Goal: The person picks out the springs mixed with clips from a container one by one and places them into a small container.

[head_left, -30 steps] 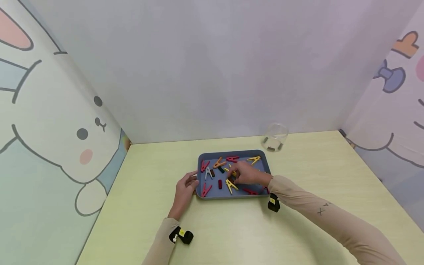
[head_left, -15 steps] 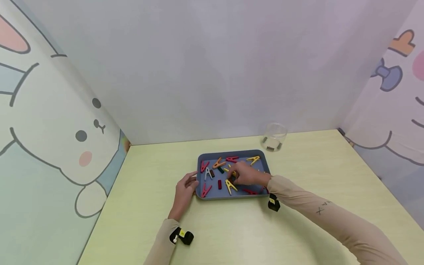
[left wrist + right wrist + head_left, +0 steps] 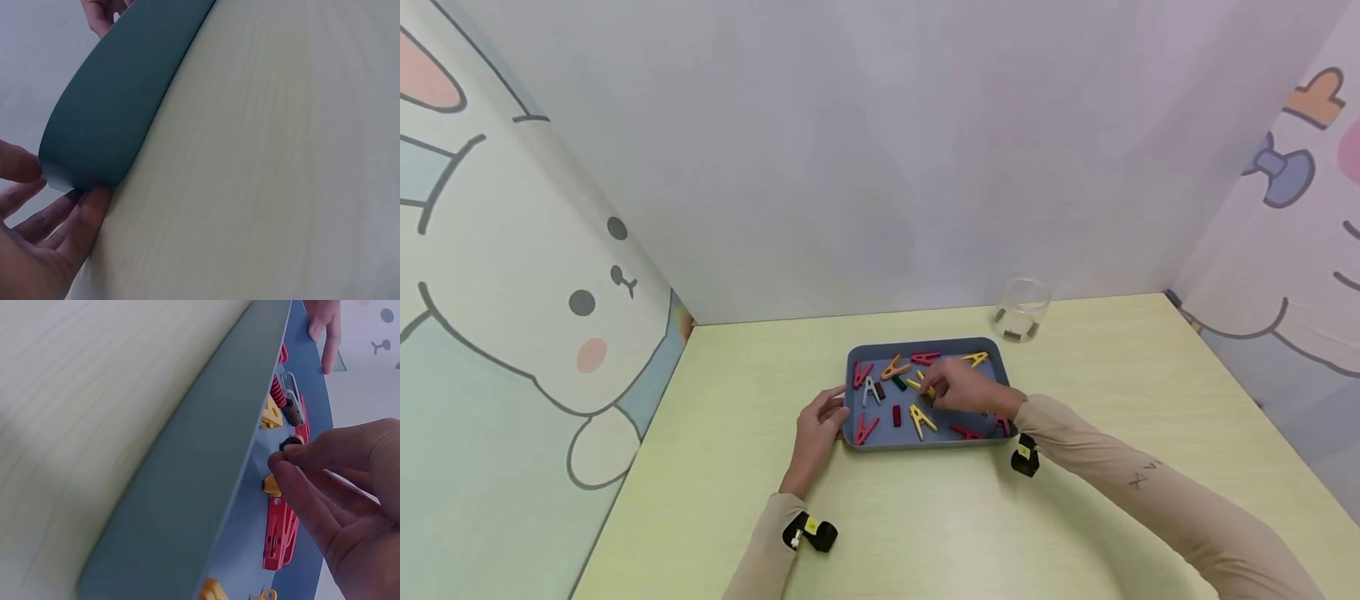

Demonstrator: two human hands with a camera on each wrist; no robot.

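A shallow blue-grey tray on the table holds several red, yellow, orange and grey clothespins, such as a yellow clothespin. Small ribbed cylinders lie among them, one dark red cylinder near the middle. My right hand is over the tray, thumb and forefinger pinching a small dark cylinder, mostly hidden by the fingertips. At the tray's left end my left hand touches the outer wall. The left wrist view has its fingers relaxed against the corner.
Behind the tray's right corner stands a clear round container with several small dark pieces showing low in it. A pale wall rises along the table's back edge. Printed side walls stand left and right.
My right hand has shifted slightly right and up with the dark cylinder at its fingertips, away from the near yellow clothespin. The left hand stays at the tray's left end.
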